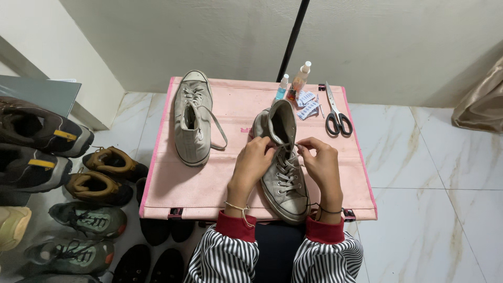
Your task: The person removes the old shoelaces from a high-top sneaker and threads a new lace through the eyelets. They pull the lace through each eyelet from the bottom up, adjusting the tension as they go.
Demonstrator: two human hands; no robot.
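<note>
**Both hands at the laces of a grey high-top**

Nearest the camera, striped sleeves with red cuffs lead to the two hands; the left hand (252,160) rests against the side of a grey high-top sneaker (283,173), fingers curled narrow at its upper eyelets; the right hand (320,160) is pinched on the shoelace (291,152) near the tongue, fingertips close together; the sneaker stands toe toward the person, near the front edge of a pink folding table (173,183). Further back on the left lies its mate, a second grey high-top (193,118), one lace trailing loose. At the far edge sit black-handled scissors (336,112), two small bottles (293,84) and a few small sachets (306,105). Left of the table, pairs of shoes (99,178) line the marble floor (429,173).
</note>
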